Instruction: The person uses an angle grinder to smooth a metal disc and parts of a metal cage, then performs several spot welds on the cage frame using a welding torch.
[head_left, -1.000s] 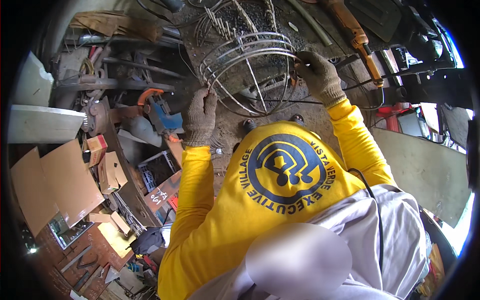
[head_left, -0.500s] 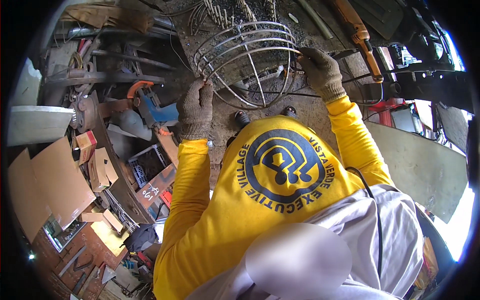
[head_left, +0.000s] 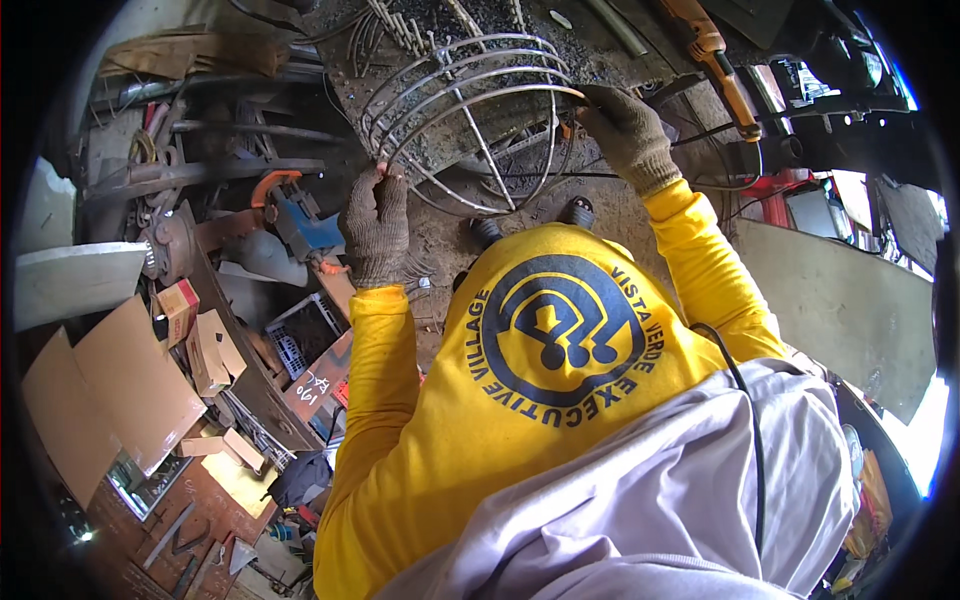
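Observation:
A round frame of bent metal rods, with several curved bars joined by cross rods, is held up between my hands over the edge of the worktable. My left hand, in a grey-brown knit glove, pinches the frame's left end with thumb and fingers. At the right end, my gloved right hand closes round the rod. Beyond the frame, on the dirty metal worktable, stand several short upright rods.
An orange angle grinder with a cord lies at the far right of the table. To the left are a blue cut-off tool with an orange part, a grey crate and cardboard boxes. My sandalled feet stand below.
In the picture, the rod frame and both hands sit slightly farther left; the surroundings have shifted too, as my view turned. Both hands keep their hold.

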